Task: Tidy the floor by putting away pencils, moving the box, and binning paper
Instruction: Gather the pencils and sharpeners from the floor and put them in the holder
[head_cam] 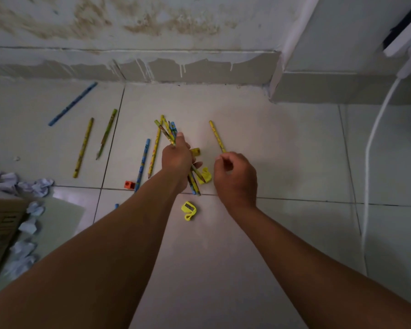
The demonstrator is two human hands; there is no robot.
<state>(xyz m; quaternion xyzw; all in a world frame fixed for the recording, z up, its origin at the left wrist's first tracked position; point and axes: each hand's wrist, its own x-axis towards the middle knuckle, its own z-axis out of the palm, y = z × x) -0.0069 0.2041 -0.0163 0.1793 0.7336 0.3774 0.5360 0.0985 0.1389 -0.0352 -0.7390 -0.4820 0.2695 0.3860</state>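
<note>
1. Head view: the left hand (177,160) grips a bundle of pencils (169,131), their ends fanning out above and below the fist.
2. Just right of the bundle, the right hand (235,176) pinches the near end of a yellow pencil (217,137).
3. Left of the bundle, loose pencils (83,147) lie on the floor (282,150).
4. Far left of the bundle, well apart from both hands, sit crumpled paper (37,186) and a cardboard box (0,229).
5. A yellow sharpener (188,210) lies below the bundle, between the forearms.
</note>
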